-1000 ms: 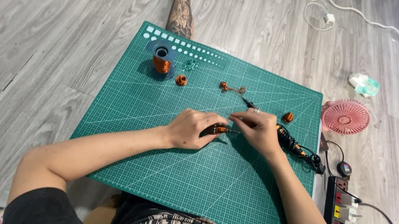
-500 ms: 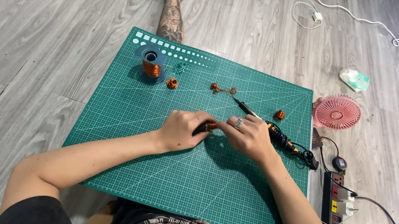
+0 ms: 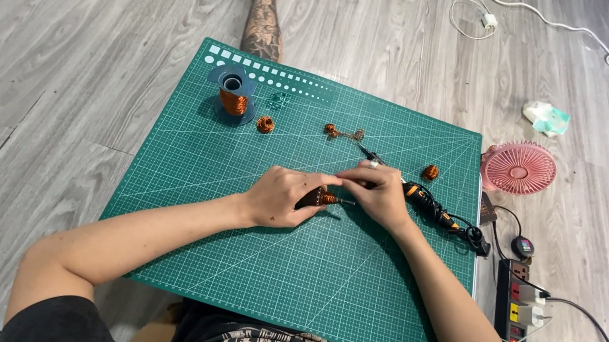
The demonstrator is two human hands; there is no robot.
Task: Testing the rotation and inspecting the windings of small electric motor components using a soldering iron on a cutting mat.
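Head view — steeply down, near mat (image 3: 183,177)

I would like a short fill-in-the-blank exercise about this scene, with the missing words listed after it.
1. Both hands, left hand and right hand, work over a green gridded cutting ____.
2. The small round fan beside it is ____ in colour.
3. The spool of copper wire stands near the mat's ____ corner, on the person's left.
4. The two hands meet at a small dark piece wound with ____ wire.

Missing words: mat; pink; far; copper
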